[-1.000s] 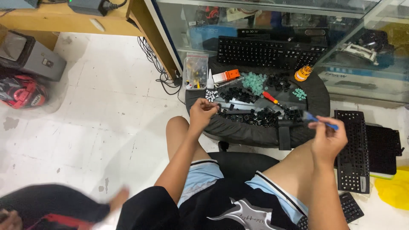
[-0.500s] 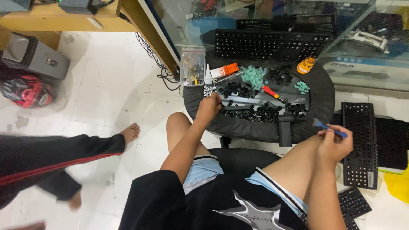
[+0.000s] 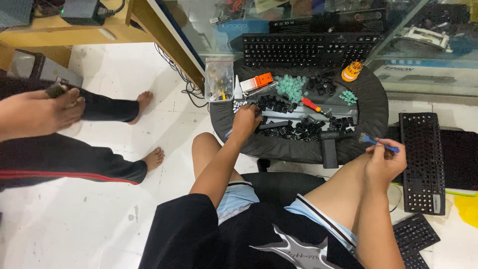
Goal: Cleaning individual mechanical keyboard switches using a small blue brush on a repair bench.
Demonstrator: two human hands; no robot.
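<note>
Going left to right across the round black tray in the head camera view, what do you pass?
Clear plastic bag of small parts → left hand on the pile of black keycaps → red-handled screwdriver → small cluster of pale green rubber domes → blue-handled brush in the right hand, off the tray's right edge.

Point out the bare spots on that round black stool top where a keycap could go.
Bare cloth along the stool top right rim, beyond the green caps, and the near edge by the left hand. The middle, heaped with black keycaps, is crowded.

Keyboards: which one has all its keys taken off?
The keyboard frame on the floor beside the right hand: only empty holes show; the others keep their keys.
</note>
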